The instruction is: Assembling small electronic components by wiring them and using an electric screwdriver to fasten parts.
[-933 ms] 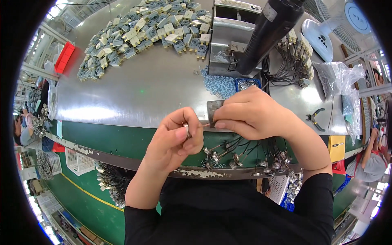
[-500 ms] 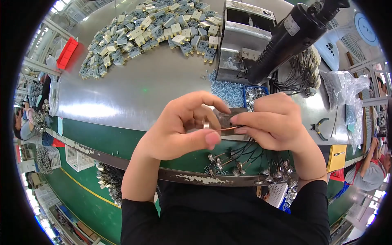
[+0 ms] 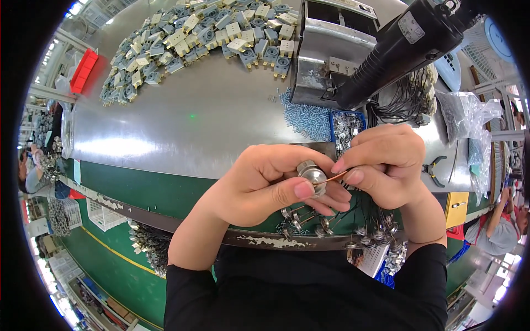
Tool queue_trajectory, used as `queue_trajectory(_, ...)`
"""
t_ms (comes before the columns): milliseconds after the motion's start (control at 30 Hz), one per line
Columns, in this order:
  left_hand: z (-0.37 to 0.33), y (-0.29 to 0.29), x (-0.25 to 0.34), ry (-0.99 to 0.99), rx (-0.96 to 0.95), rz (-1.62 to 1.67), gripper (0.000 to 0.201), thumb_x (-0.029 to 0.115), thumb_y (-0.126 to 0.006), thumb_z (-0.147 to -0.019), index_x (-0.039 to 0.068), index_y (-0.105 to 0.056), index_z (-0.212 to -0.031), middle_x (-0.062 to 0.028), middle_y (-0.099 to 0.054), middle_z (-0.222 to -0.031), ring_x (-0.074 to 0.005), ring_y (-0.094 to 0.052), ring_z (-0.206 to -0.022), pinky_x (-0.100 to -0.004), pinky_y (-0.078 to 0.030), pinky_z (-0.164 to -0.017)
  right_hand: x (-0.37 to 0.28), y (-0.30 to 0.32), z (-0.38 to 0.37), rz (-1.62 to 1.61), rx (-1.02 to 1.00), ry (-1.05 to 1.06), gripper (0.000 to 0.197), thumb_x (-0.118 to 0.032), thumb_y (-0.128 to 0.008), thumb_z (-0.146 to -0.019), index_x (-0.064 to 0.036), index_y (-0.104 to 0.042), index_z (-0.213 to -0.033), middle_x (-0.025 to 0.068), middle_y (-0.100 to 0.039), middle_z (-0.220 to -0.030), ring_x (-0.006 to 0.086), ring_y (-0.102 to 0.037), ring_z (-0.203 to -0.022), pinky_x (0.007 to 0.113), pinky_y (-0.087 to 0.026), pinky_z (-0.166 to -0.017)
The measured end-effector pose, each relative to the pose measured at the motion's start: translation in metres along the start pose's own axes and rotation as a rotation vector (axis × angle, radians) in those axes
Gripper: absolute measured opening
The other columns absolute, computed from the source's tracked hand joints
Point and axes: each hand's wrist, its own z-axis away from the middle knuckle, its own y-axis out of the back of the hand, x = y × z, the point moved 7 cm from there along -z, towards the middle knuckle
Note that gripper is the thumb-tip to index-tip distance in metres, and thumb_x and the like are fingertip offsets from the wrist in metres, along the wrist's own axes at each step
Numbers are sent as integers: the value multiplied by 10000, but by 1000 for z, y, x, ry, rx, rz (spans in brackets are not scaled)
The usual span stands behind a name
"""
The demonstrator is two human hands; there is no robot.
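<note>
My left hand point(image 3: 256, 185) grips a round, shiny metal part point(image 3: 313, 172) between thumb and fingers, its domed face turned toward my right hand. A thin copper-coloured tube point(image 3: 333, 177) runs out from the dome's middle. The free stretch of that tube is pinched by the thumb and forefinger of my right hand point(image 3: 386, 165); its far end is hidden there. Below both hands, several similar round metal parts point(image 3: 378, 234) with dark thin leads lie along the bench's front edge.
A black powered screwdriver point(image 3: 395, 58) leans over a metal fixture point(image 3: 320, 60). Nearby are loose bluish screws point(image 3: 306, 117) and a blue tray point(image 3: 332, 132) of small metal pieces. Grey-and-cream blocks point(image 3: 210, 36) heap at the back. Pliers point(image 3: 435, 172) lie at right, a red bin point(image 3: 84, 70) far left.
The round metal part has turned in my left hand, so its domed face now shows. Both hands have shifted slightly right, and my left fingers have closed in around the part.
</note>
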Motion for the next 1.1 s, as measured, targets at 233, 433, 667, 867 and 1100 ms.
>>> queue_trajectory(233,2,-3,-2,-22,-41,98,431,113,-577,-1125,-134,-495,-1468,-307,-740,-1211,-422,-768,-1121,-506,-671,-933,-18,-3,-2,187,-19,81,128,-127,-824,-836,-27,-774,-898,56,-639,-625,186,-555,-477,308,-397,-460)
queue_trajectory(433,12,3,-8,-28,-169,103,306,-9,-740,-1008,-65,-602,-1275,-188,-782,-1090,-264,-795,-1041,-369,-660,-891,-27,-17,-8,216,-174,-88,104,-87,-834,-803,-69,-759,-872,33,-678,-688,193,-595,-507,318,-440,-478)
queue_trajectory(667,11,16,-12,-38,-35,-68,547,239,-1014,-740,-16,-624,-1028,-166,-770,-920,-272,-808,-812,-343,-642,-684,-28,-25,-4,233,-129,76,127,-77,-873,-772,-81,-752,-810,40,-615,-601,215,-580,-475,328,-391,-450)
queue_trajectory(867,13,24,4,-376,66,-658,463,143,-1034,-708,-17,-641,-892,-160,-767,-883,-247,-799,-770,-304,-621,-635,-35,-29,3,534,-89,279,176,-51,-903,-720,-80,-746,-792,32,-592,-601,201,-534,-459,337,-340,-444)
queue_trajectory(1100,22,24,2,-378,94,-502,254,-80,-906,-827,-79,-690,-959,-230,-773,-915,-304,-819,-876,-405,-696,-755,-34,-32,9,496,117,299,225,-25,-914,-696,-57,-762,-858,20,-575,-606,192,-511,-459,340,-355,-448)
